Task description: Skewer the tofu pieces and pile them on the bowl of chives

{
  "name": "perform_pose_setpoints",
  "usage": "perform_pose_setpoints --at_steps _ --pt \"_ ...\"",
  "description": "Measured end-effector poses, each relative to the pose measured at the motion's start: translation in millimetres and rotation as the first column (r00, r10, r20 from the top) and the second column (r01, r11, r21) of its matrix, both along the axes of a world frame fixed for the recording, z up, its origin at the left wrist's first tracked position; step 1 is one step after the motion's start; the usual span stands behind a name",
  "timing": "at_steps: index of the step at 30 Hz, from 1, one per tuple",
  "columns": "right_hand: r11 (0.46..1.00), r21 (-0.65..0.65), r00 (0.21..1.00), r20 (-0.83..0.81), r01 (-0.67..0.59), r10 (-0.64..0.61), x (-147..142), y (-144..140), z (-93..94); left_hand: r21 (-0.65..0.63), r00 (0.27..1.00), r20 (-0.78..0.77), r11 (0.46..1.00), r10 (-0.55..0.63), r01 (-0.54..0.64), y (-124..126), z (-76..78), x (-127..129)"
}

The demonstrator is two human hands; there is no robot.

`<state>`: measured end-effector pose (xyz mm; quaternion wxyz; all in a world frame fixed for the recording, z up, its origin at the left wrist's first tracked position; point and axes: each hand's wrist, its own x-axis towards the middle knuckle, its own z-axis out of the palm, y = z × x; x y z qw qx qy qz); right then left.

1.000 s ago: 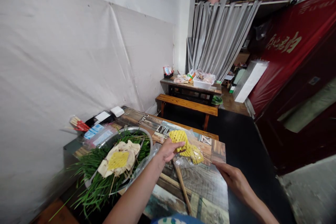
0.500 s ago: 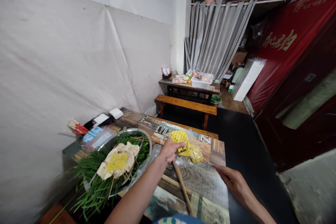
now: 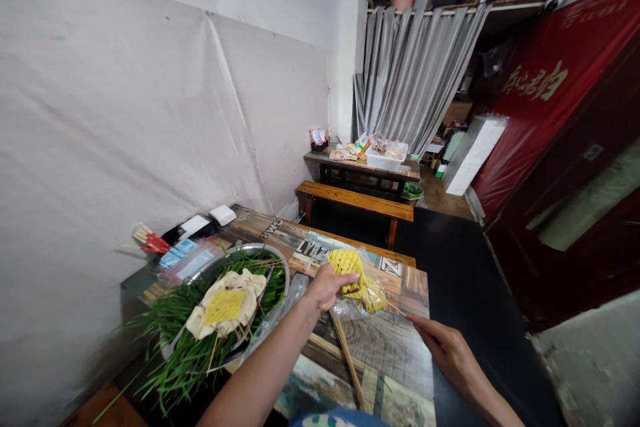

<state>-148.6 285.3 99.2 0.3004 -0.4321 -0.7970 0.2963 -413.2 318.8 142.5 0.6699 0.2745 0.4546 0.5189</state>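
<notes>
My left hand (image 3: 326, 287) grips a yellow lattice-cut food sheet (image 3: 347, 263) at the mouth of a clear plastic bag (image 3: 367, 292) that holds more yellow pieces. My right hand (image 3: 447, 348) pinches a thin bamboo skewer (image 3: 391, 306) whose tip points into the bag. Both hands hover over a patterned wooden table (image 3: 390, 353). A bundle of bamboo skewers (image 3: 349, 360) lies on the table between my arms.
A metal basin (image 3: 278, 265) at the left holds green chives (image 3: 180, 353) and skewered tan and yellow sheets (image 3: 225, 307). Packets and chopsticks (image 3: 150, 239) lie by the white tarp wall. A bench (image 3: 357, 200) and a second table (image 3: 363, 167) stand beyond.
The view shifted slightly. My left hand keeps its hold on the yellow sheet and my right hand stays near the table's right edge with the skewer.
</notes>
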Motion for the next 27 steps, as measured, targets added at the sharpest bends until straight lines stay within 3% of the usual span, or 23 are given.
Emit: perform_pose_setpoints --at_steps 5,11,27 --pt "1.0 -0.02 1.0 -0.006 0.016 -0.017 -1.2 -4.7 3.1 0.002 0.999 0.027 0.999 0.034 -0.034 -1.5 0.9 2.8" --pt "0.999 -0.02 0.998 -0.048 0.032 -0.033 0.8 -8.7 4.0 0.024 1.0 0.001 1.0 -0.006 0.006 -2.8 0.3 4.4" --pt "0.998 -0.064 0.999 -0.043 0.026 -0.029 2.8 -14.9 -10.1 0.059 0.999 -0.051 0.998 0.01 -0.007 -8.2 -16.6 18.5"
